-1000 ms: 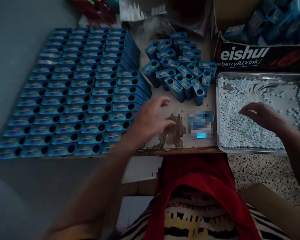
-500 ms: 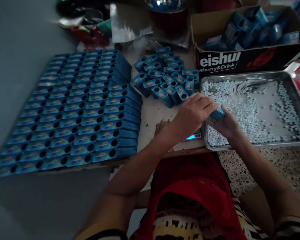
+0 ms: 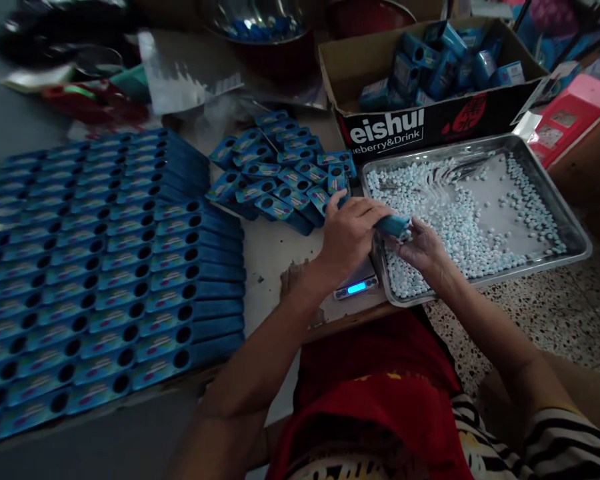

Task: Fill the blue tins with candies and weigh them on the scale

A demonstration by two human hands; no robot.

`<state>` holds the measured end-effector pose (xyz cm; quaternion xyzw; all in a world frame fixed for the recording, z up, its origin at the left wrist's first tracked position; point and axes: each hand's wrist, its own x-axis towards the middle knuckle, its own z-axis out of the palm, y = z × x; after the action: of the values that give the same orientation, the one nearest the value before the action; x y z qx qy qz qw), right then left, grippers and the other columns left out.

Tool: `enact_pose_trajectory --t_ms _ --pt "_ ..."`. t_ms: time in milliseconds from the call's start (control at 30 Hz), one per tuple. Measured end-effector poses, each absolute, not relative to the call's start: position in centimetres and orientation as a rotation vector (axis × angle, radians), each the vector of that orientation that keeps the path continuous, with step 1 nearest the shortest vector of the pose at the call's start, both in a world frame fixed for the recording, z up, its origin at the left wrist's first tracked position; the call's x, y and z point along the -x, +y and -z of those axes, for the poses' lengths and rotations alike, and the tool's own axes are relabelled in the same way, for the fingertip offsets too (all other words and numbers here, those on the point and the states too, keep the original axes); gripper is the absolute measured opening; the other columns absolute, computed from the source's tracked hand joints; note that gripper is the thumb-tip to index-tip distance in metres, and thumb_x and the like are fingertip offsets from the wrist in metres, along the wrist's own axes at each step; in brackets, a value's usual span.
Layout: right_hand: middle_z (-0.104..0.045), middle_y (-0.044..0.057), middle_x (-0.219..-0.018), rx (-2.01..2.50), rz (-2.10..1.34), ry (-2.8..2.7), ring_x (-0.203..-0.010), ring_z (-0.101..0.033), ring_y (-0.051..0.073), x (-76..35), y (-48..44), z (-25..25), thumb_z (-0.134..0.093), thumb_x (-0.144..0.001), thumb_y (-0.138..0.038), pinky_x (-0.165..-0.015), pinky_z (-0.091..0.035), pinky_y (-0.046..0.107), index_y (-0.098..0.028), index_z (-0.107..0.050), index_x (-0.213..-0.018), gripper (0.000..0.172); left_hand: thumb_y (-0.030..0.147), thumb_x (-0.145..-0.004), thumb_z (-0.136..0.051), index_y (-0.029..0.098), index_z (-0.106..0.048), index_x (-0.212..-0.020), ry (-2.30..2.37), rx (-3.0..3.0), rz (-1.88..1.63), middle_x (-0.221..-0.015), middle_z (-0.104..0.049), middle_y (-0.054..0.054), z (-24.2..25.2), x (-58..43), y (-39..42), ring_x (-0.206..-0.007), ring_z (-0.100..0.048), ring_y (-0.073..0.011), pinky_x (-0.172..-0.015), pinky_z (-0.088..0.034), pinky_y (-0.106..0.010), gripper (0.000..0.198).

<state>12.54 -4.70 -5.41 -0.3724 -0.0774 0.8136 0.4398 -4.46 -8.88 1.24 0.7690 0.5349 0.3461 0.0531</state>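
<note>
Just right of the frame's centre, I have the left hand [image 3: 351,230] with its fingers clamped around a blue container [image 3: 393,225], tilted above the left end of a metal tray [image 3: 530,268] of pale pellets [image 3: 460,248]. My right hand [image 3: 425,250] is cupped at the container's right end; I cannot tell whether its fingers grip anything. Just below centre, I see a small scale [image 3: 357,288], display lit blue. Similar containers stand in close rows [image 3: 160,340] at left and a loose cluster [image 3: 276,208] at upper centre; more lie in an open carton [image 3: 440,113] at upper right.
</note>
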Motion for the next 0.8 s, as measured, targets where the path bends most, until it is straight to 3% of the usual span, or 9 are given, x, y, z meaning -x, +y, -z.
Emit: enact_pose_trajectory --t_ms 133,233,367,500,633,733,800 --pt "-0.062 0.004 -0.082 0.973 -2.003 -0.049 -0.078 -0.066 0.018 -13.0 -5.2 3.7 -0.048 -0.107 -0.035 -0.073 -0.068 0.032 -0.024 -0.057 -0.096 0.017 0.021 -0.087 -0.077 0.026 -0.076 -0.111 1.672 -1.889 -1.325 -0.115 -0.080 -0.003 0.9 5.3 -9.5 -0.114 -0.073 -0.0259 -0.120 -0.048 -0.050 0.025" --pt "-0.069 0.011 -0.094 1.072 -2.050 -0.008 -0.079 -0.067 0.015 -14.0 -5.4 1.7 -0.046 -0.107 -0.026 -0.064 -0.063 0.021 -0.017 -0.064 -0.105 0.020 0.031 -0.080 -0.085 0.024 -0.072 -0.116 1.637 -1.425 -1.534 -0.115 -0.078 -0.004 2.7 6.7 -11.9 -0.111 -0.074 -0.0239 -0.107 -0.058 -0.040 0.039" --pt "-0.068 0.005 -0.084 1.116 -2.133 -0.275 -0.058 -0.051 0.006 -15.0 -5.6 0.1 -0.051 -0.100 -0.008 -0.047 -0.045 0.012 -0.014 -0.068 -0.100 0.017 0.035 -0.070 -0.093 0.023 -0.067 -0.116 1.579 -0.991 -1.659 -0.112 -0.078 -0.005 5.3 8.5 -16.2 -0.105 -0.076 -0.0228 -0.099 -0.062 -0.036 0.055" --pt "-0.059 -0.002 -0.066 1.097 -2.182 -0.893 -0.050 -0.038 0.005 -14.4 -5.9 -1.0 -0.070 -0.096 -0.021 -0.043 -0.031 0.015 -0.013 -0.073 -0.095 0.008 0.041 -0.067 -0.094 0.022 -0.067 -0.109 1.563 -0.862 -1.620 -0.103 -0.078 -0.004 7.4 8.5 -18.2 -0.096 -0.077 -0.0223 -0.092 -0.064 -0.036 0.053" --pt "-0.058 -0.003 -0.063 0.985 -2.128 -1.501 -0.052 -0.034 0.006 -12.0 -6.0 -3.2 -0.079 -0.091 -0.040 -0.046 -0.022 0.022 -0.016 -0.075 -0.097 0.025 0.045 -0.065 -0.096 0.023 -0.066 -0.117 1.534 -0.927 -1.663 -0.117 -0.078 -0.007 7.7 8.7 -18.7 -0.110 -0.077 -0.0247 -0.099 -0.064 -0.039 0.064" --pt "-0.054 -0.005 -0.060 1.017 -1.992 -1.858 -0.053 -0.035 0.008 -10.0 -5.9 -5.5 -0.077 -0.090 -0.048 -0.050 -0.022 0.025 -0.018 -0.074 -0.095 0.030 0.039 -0.066 -0.097 0.023 -0.064 -0.127 1.570 -1.019 -1.671 -0.130 -0.075 -0.011 6.8 10.2 -20.3 -0.124 -0.074 -0.0265 -0.112 -0.059 -0.043 0.072" --pt "-0.054 -0.005 -0.061 1.069 -1.796 -2.146 -0.056 -0.039 0.009 -8.9 -5.9 -7.1 -0.076 -0.090 -0.046 -0.054 -0.027 0.027 -0.020 -0.074 -0.093 0.027 0.037 -0.072 -0.092 0.022 -0.066 -0.125 1.649 -1.023 -1.629 -0.124 -0.077 -0.010 6.1 11.7 -21.9 -0.121 -0.075 -0.0258 -0.114 -0.058 -0.045 0.061"
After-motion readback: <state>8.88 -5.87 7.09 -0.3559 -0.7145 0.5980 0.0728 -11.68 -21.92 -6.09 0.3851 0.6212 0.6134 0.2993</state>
